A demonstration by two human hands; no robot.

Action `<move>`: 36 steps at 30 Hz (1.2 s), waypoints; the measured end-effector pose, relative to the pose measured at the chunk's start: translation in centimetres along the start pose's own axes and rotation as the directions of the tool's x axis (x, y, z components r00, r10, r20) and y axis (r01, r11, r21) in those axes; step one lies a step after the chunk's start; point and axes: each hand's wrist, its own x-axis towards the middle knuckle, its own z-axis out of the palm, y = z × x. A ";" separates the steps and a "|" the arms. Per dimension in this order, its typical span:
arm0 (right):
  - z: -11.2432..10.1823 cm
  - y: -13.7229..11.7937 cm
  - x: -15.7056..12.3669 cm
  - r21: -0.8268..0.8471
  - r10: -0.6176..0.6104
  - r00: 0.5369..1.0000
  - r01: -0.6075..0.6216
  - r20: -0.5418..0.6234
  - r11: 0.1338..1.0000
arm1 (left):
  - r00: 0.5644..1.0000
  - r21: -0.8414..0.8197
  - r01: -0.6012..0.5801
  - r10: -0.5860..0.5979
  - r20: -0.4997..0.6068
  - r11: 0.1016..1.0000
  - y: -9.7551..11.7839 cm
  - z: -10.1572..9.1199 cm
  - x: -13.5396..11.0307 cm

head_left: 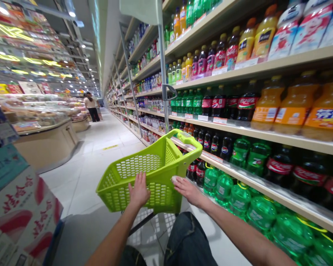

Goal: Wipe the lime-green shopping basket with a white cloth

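A lime-green plastic shopping cart (pixel 161 184) stands in front of me, its basket perforated and its handle (pixel 187 138) toward the shelves. My left hand (pixel 139 190) lies against the near side of the basket, fingers extended upward and apart. My right hand (pixel 187 189) is stretched out at the cart's right rear side, fingers pointing left. A small whitish patch (pixel 174 180) shows at its fingertips; I cannot make out what it is. Whether that hand touches the cart is unclear. My jeans-covered knee (pixel 188 240) is below the hands.
Shelves of drinks line the right, with large green soda bottles (pixel 262 212) low down and orange soda bottles (pixel 292 99) higher. Stacked cartons (pixel 22 199) stand at the left. Beyond them is a rounded display counter (pixel 48 144). A person (pixel 92 107) stands far down the tiled aisle.
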 end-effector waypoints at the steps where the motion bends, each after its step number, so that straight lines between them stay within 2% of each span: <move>1: -0.8 0.6 0.4 -0.010 0.058 0.998 -0.058 -0.033 0.998 | 1.000 0.003 -0.003 0.003 -0.007 1.000 0.0 0.1 0.0; 2: -1.6 1.6 1.0 -0.028 0.155 0.984 -0.158 -0.093 0.987 | 1.000 0.005 -0.005 0.005 -0.015 1.000 0.0 0.2 0.0; 3: -2.5 2.8 1.7 -0.046 0.277 0.947 -0.287 -0.165 0.957 | 1.000 0.007 -0.005 0.006 -0.025 1.000 0.0 0.3 0.0; 4: -3.2 3.9 2.4 -0.061 0.387 0.887 -0.414 -0.251 0.908 | 0.999 0.007 -0.004 0.004 -0.034 1.000 0.1 0.4 0.0; 6: -3.5 5.2 3.1 -0.060 0.455 0.835 -0.495 -0.309 0.867 | 0.999 0.000 0.003 -0.003 -0.045 1.000 0.2 0.5 -0.2; 7: -3.1 5.1 3.0 -0.055 0.452 0.838 -0.490 -0.306 0.870 | 0.999 -0.006 0.004 -0.004 -0.047 1.000 0.3 0.5 -0.3; 8: -2.4 4.6 2.6 -0.045 0.420 0.865 -0.448 -0.276 0.893 | 0.999 -0.014 0.002 -0.002 -0.048 1.000 0.3 0.5 -0.4; 11: -0.4 1.5 0.4 0.023 0.197 0.974 -0.196 -0.113 0.980 | 0.998 -0.031 -0.025 0.023 -0.050 0.999 0.2 0.5 -0.5; 12: -0.2 0.7 -0.1 0.047 0.121 0.991 -0.118 -0.065 0.992 | 0.998 -0.036 -0.035 0.033 -0.051 0.999 0.1 0.5 -0.5; 14: -0.6 0.3 0.0 0.052 0.081 0.996 -0.079 -0.033 0.996 | 0.997 -0.040 -0.051 0.048 -0.055 0.998 -0.1 0.6 -0.5; 16: -1.8 1.5 1.3 0.001 0.203 0.975 -0.204 -0.093 0.979 | 0.997 -0.038 -0.054 0.051 -0.062 0.998 -0.2 0.7 -0.5; 18: -2.7 3.1 2.9 -0.043 0.345 0.918 -0.360 -0.198 0.932 | 0.997 -0.034 -0.052 0.050 -0.066 0.998 -0.2 0.8 -0.5; 20: -2.6 3.7 3.5 -0.048 0.382 0.892 -0.404 -0.242 0.913 | 0.997 -0.033 -0.054 0.052 -0.058 0.998 -0.2 0.8 -0.6; 22: -1.5 2.8 2.5 -0.032 0.306 0.932 -0.318 -0.194 0.948 | 0.997 -0.030 -0.066 0.064 -0.047 0.997 -0.2 0.7 -0.7; 24: -0.3 0.8 0.6 -0.009 0.169 0.982 -0.171 -0.082 0.985 | 0.996 -0.019 -0.073 0.072 -0.045 0.997 -0.2 0.7 -0.7; 26: 0.3 -0.9 -1.0 0.026 0.044 0.999 -0.045 0.028 0.999 | 0.997 -0.009 -0.049 0.049 -0.053 0.999 -0.3 0.8 -0.7; 28: -0.2 -1.2 -1.4 0.044 0.017 0.998 -0.019 0.055 0.999 | 0.998 -0.004 -0.013 0.012 -0.062 1.000 -0.4 0.9 -0.7; 29: -0.8 -0.6 -1.0 0.034 0.057 0.998 -0.058 0.025 0.998 | 0.998 -0.002 0.000 0.000 -0.066 1.000 -0.4 0.9 -0.8; 31: -2.5 1.5 0.6 -0.016 0.218 0.971 -0.220 -0.102 0.975 | 0.997 0.005 0.003 -0.003 -0.071 1.000 -0.4 0.9 -0.9; 34: -4.4 5.3 3.2 -0.066 0.452 0.834 -0.495 -0.316 0.867 | 0.998 0.021 0.001 0.000 -0.062 1.000 -0.4 0.8 -1.0; 35: -4.6 6.1 3.6 -0.064 0.487 0.797 -0.541 -0.356 0.839 | 0.998 0.025 0.002 -0.001 -0.056 1.000 -0.4 0.8 -1.0; 36: -4.4 6.5 3.8 -0.057 0.503 0.779 -0.560 -0.374 0.826 | 0.999 0.026 0.004 -0.002 -0.048 1.000 -0.3 0.7 -1.1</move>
